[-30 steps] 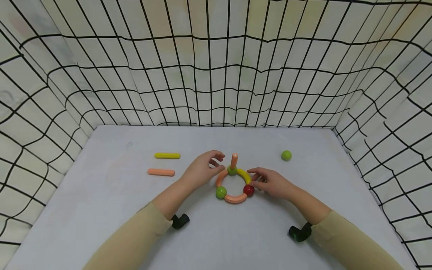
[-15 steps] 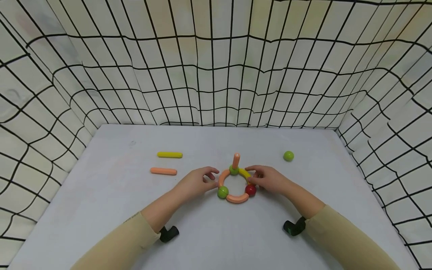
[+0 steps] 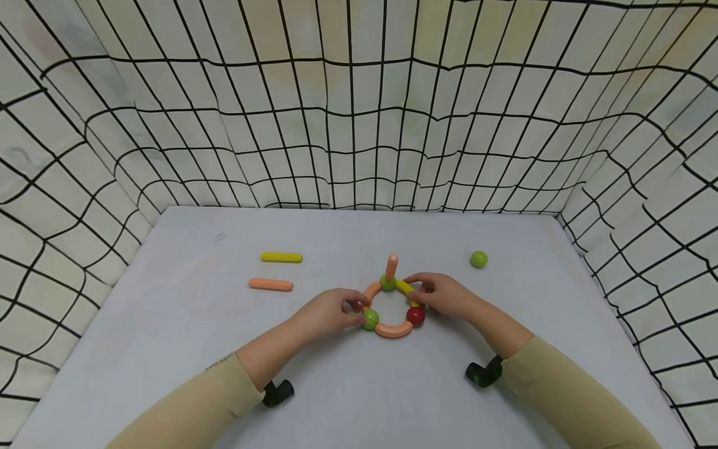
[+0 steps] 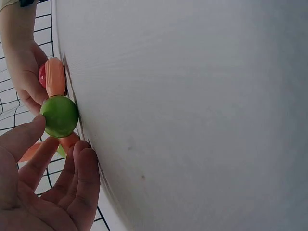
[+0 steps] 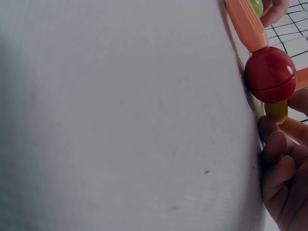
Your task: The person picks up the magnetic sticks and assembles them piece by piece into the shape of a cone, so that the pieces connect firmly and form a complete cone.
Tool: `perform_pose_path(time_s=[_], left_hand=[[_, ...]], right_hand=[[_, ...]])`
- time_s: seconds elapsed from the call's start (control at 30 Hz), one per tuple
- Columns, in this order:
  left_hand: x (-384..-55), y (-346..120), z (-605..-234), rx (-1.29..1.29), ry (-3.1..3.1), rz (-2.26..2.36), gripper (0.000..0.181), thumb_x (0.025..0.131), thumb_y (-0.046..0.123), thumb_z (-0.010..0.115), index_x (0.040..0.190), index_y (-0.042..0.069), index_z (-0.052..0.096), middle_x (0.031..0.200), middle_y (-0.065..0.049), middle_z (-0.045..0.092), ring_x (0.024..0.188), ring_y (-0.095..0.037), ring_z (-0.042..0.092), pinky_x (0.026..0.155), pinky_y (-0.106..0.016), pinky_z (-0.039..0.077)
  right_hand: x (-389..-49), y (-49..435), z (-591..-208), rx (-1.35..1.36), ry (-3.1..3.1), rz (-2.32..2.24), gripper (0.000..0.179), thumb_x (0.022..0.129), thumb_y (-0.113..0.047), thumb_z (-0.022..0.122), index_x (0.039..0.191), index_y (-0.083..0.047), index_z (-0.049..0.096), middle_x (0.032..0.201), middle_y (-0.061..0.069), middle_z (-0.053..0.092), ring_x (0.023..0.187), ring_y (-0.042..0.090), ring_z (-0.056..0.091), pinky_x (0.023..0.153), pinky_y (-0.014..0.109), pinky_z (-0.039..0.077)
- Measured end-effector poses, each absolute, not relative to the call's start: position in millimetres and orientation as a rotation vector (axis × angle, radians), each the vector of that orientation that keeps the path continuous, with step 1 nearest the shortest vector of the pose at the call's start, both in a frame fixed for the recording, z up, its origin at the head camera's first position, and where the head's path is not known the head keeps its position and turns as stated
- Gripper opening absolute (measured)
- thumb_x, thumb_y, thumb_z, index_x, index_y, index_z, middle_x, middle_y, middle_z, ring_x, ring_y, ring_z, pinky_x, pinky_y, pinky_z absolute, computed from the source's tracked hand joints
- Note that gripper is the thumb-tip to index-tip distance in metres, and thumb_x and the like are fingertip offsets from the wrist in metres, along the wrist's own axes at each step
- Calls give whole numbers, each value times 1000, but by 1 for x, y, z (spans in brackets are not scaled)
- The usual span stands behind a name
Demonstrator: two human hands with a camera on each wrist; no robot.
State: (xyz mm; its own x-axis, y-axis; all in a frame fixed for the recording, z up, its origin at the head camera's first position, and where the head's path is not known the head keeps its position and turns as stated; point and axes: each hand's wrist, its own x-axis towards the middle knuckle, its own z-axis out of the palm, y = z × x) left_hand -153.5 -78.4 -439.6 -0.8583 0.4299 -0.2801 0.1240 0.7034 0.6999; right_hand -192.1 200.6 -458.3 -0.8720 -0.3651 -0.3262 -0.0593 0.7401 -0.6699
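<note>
Together, both hands (image 3: 328,315) (image 3: 449,295) hold the ring (image 3: 393,330) (left-sleeve print (image 3: 220,361) illegible).

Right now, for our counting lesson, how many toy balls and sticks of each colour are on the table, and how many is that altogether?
Green balls: 3
Red ball: 1
Orange sticks, straight and curved: 4
Yellow sticks, straight and curved: 2
Total: 10

Head view: tabletop (image 3: 359,399) seen from above, forward and down, farther off. Both wrist views: taken low, close, tilted sideways, faced toward net (image 3: 351,63); near orange curved piece (image 4: 55,77) shared.
</note>
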Motion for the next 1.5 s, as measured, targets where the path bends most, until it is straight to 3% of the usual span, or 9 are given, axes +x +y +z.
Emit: perform_pose_path(time_s=[0.47,0.73,0.97,1.5], left_hand=[[-155,-80,-442,551,2488,948,25,87,27,78,111,26,71,98,10,62,92,-11,55,83,-35,48],[-159,-79,-439,520,2484,932,28,89,24,75,117,25,71,102,9,63,92,-11,56,84,-36,48],[-165,-82,-439,486,2441,949,33,93,21,71,125,24,67,107,4,64,86,-13,58,71,-31,50],[-187,-86,-443,367,2359,1079,31,97,14,64,127,24,67,116,-2,63,81,-16,61,71,-30,52]], right_hand=[[-191,200,-457,-379,2501,-959,42,96,-32,65,134,-17,61,81,1,61,66,17,55,62,31,45],[-186,203,-455,-365,2485,-953,45,95,-31,66,136,-15,59,81,1,61,66,18,54,62,31,45],[-178,210,-451,-379,2462,-955,49,95,-31,67,139,-13,56,82,1,61,67,17,55,62,30,45],[-150,219,-447,-384,2446,-927,57,93,-35,69,140,-8,52,81,-1,59,68,16,54,62,30,45]])
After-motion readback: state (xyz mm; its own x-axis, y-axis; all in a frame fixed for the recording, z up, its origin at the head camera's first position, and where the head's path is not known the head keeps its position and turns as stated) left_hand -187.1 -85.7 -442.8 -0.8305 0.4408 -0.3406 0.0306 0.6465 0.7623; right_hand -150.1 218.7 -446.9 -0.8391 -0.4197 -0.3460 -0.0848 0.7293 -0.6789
